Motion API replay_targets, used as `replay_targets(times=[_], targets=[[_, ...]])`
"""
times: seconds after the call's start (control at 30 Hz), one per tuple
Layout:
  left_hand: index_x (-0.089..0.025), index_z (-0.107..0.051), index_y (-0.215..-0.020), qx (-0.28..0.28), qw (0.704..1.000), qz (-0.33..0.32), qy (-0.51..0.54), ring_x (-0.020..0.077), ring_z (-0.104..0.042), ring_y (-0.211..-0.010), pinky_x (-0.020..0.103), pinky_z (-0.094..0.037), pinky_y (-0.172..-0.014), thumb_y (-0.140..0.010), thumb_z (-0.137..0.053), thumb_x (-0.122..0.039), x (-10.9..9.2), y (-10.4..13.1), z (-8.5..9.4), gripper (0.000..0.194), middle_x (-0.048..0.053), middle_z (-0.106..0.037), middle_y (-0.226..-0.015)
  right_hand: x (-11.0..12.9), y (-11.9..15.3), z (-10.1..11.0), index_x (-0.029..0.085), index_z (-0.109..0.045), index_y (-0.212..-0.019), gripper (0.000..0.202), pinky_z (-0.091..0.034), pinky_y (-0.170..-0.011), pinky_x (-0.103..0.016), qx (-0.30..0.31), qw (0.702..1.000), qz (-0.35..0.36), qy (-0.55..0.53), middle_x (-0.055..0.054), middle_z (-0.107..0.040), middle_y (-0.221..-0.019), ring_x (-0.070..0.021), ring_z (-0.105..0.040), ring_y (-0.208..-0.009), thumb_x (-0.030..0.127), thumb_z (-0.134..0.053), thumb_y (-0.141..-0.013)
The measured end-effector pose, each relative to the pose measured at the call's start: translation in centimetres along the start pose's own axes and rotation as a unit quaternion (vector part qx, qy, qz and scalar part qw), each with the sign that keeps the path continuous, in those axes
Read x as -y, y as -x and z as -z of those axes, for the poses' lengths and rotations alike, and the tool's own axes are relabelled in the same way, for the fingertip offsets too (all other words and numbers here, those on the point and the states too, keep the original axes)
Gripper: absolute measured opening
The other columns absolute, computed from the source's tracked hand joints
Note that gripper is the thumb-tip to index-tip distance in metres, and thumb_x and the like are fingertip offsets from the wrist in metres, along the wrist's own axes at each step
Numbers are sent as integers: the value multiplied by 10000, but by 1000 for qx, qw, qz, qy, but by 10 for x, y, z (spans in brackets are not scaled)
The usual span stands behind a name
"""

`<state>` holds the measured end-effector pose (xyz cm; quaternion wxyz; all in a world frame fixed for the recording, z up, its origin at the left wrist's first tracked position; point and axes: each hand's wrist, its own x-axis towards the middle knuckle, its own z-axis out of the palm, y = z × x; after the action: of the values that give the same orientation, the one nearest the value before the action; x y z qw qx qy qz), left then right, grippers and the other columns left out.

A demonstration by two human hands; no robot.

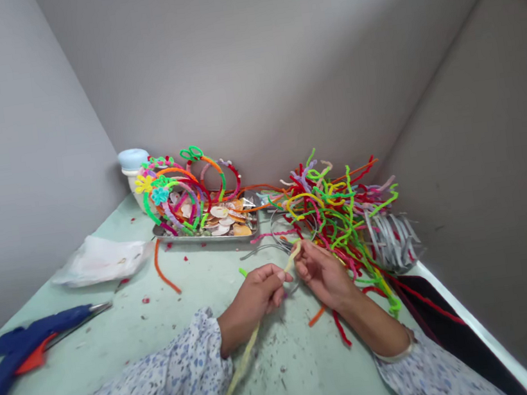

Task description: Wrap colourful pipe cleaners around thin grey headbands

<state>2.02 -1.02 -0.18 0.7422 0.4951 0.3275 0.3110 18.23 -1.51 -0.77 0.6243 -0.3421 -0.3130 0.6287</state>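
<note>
My left hand (pixel 266 288) is closed in a pinch on a pale yellow strip (pixel 246 358), which trails below the wrist toward the front edge of the view. The strip's upper end reaches my right hand (pixel 325 273), whose thumb and fingers pinch it near the tip. Between the hands the strip is pulled slanting upward, perhaps over something thin that my fingers hide. Thin grey hoops (pixel 274 222) lie just behind my fingers. A short bright green tip (pixel 243 271) shows beside my left hand. Orange and red pipe cleaner pieces (pixel 342 329) lie close to my right wrist.
A metal tray (pixel 201 237) holds shell-like discs and colourful pipe cleaner headbands (pixel 180 195). Behind it stands a jar with a blue lid (pixel 133 157). Tangled pipe cleaners (pixel 338 213) pile up at right. A plastic bag (pixel 101 261) and blue-handled scissors (pixel 43 330) are at left.
</note>
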Motion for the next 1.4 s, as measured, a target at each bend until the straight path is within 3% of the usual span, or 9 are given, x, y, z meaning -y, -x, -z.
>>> replay_targets(times=[0.13, 0.4, 0.67, 0.97, 1.1, 1.3, 1.4], targets=[[-144, -565, -808, 6, 1000, -4, 16, 40, -228, -335, 197, -132, -366, -778, -564, -392, -1, -1, 2, 249, -90, -402, -412, 0, 0, 1, 175, -660, -934, 278, -329, -408, -162, 15, 1000, -11, 24, 24, -566, -702, -46, -471, -482, 337, -727, -719], [-151, -563, -806, 8, 1000, 1, -9, 45, -225, -358, 189, -133, -377, -780, -562, -410, 1, 1, 1, 261, -82, -405, -421, -3, -1, 2, 172, -636, -776, 206, -314, -415, -154, 9, 998, -4, 56, 32, -548, -643, -42, -443, -474, 342, -736, -716], [-168, -582, -1067, 0, 1000, -7, -21, 53, -269, -391, 178, -201, -438, -784, -569, -377, -1, 2, -1, 351, -98, -384, -416, -5, -1, 2, 176, -610, -742, 210, -317, -411, -163, -24, 997, 21, 73, 37, -547, -590, -54, -434, -466, 347, -727, -709], [-150, -603, -1114, 4, 999, -8, -51, 60, -279, -403, 184, -217, -449, -794, -562, -375, -4, 3, -3, 394, -88, -390, -421, -8, -1, 1, 176, -602, -720, 184, -301, -403, -162, -46, 996, 22, 72, 50, -521, -531, -53, -426, -445, 325, -710, -722], [-151, -600, -1130, -2, 999, 3, -46, 60, -280, -406, 180, -176, -429, -786, -571, -415, -5, 5, -3, 434, -86, -388, -434, -5, -1, 1, 171, -618, -725, 174, -310, -413, -158, -28, 997, 14, 66, 44, -532, -557, -50, -433, -459, 321, -704, -735], [-155, -589, -1150, -6, 1000, -5, -12, 54, -250, -376, 183, -156, -390, -808, -556, -374, 0, 2, 0, 407, -88, -400, -427, -1, 2, 2, 180, -675, -889, 215, -313, -430, -167, 24, 996, -11, 90, 24, -566, -623, -56, -458, -484, 337, -698, -744], [-161, -591, -1139, -4, 1000, -8, -15, 55, -251, -364, 186, -160, -380, -816, -544, -361, 0, 2, 1, 383, -87, -412, -426, -3, 3, 3, 167, -680, -854, 214, -306, -439, -175, 34, 992, -18, 116, 22, -552, -617, -61, -451, -495, 346, -705, -741]])
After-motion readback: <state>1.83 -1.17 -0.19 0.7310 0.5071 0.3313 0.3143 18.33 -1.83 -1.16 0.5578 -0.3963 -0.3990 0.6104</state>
